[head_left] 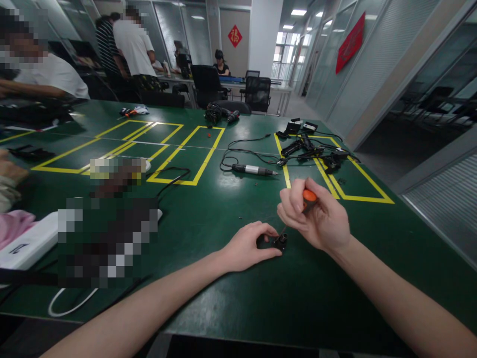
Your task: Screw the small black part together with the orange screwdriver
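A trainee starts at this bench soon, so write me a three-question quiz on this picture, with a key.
1. Multiple choice: what does the right hand grip?
A. A loose cable
B. An orange-ended tool
C. A cup

2. True or false: the small black part lies at the far edge of the table, well away from the left hand.

3. Fill in the colour: the pen-shaped tool lies on a ____ tabletop.

Key:
1. B
2. False; it is between the left thumb and fingers.
3. green
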`<state>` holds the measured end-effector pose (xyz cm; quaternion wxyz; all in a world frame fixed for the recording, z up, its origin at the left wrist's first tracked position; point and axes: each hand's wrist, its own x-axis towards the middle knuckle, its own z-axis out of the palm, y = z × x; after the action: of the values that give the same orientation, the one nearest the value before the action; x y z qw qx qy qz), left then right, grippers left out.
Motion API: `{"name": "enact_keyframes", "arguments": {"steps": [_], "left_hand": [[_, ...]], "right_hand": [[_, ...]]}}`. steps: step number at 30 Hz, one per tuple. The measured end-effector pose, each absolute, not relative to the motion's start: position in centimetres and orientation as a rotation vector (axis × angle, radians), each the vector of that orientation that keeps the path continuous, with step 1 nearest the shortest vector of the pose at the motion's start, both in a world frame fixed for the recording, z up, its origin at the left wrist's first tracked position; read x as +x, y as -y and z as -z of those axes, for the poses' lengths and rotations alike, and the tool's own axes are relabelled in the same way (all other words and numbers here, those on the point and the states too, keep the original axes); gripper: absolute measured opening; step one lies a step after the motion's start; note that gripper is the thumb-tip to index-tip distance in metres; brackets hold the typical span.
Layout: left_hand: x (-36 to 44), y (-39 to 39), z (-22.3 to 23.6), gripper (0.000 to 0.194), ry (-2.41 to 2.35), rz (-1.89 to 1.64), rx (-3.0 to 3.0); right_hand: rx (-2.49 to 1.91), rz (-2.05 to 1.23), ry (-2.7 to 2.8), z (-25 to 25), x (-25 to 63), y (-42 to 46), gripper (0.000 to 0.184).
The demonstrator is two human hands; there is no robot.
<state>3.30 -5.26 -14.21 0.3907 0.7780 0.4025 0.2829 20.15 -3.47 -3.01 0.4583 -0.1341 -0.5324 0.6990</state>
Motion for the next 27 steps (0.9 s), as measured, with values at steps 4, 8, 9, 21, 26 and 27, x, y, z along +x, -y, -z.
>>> {"name": "enact_keyframes", "arguments": {"steps": [4,8,9,21,26,27], "left_hand": [[3.28,5.30,14.26,0.029,-1.044,-0.733,2.007],[3.22,5.21,14.50,0.029,-1.040,-0.738,2.015],[3.21,5.18,14.56,0.029,-1.043,-0.733,2.019],[3.13,5.27,14.10,0.045,-0.872,-0.764,2.083],[3.05,5.10,14.31,0.035,-1.023,-0.716,2.020],[3.04,5.07,14.36,0.038,-1.072,-0.723,2.022]], "right_hand": [[-0.250,-1.765,1.316,3.20,20.38,3.62,0.030],[-0.270,-1.718,1.364,3.14,20.27,3.60,0.029],[-0.287,-1.716,1.365,3.08,20.23,3.60,0.036],[-0.292,-1.703,1.363,2.96,20.20,3.61,0.032],[-0.318,-1.799,1.343,2.64,20.23,3.95,0.035],[-0.299,-1.817,1.341,2.66,20.26,4.01,0.032]]}}
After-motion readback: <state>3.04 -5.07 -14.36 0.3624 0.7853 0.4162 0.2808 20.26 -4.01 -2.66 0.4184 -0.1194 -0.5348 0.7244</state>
